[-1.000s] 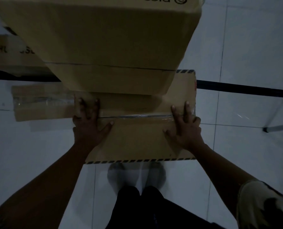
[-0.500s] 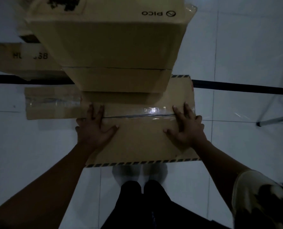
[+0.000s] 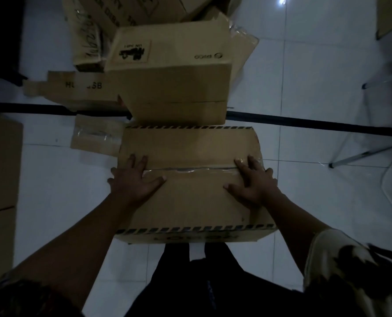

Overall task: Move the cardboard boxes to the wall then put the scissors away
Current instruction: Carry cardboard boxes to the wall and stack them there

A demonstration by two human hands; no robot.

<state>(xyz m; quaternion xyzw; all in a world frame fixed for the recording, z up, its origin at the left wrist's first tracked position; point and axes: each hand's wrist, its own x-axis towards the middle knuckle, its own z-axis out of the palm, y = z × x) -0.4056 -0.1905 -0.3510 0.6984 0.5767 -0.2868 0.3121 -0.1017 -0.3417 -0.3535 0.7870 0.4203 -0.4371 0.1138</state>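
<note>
**Two hands flat on one box, most of the job left**

Both hands press down on the striped-edged box [image 3: 190, 207], with the left hand [image 3: 133, 179] near its left edge and the right hand [image 3: 252, 181] near its right edge. The fingers of each are spread wide and straight, gripping nothing, and their tips reach the taped seam [image 3: 190, 169] that runs between the two hands. Just beyond the fingertips a taller box [image 3: 172, 83] stands against the far side of this one. Further out lies a loose pile of cartons [image 3: 121, 14]. A flattened flap [image 3: 94, 138] lies on the tiled floor [image 3: 53, 191], left of the left fingers.

No wall can be made out, so whether any box has reached its place cannot be told. This box looks to be mid-move. Another carton [image 3: 0, 168] at the far left seems to be waiting its turn. The scissors are not in view, so that step appears untouched.
</note>
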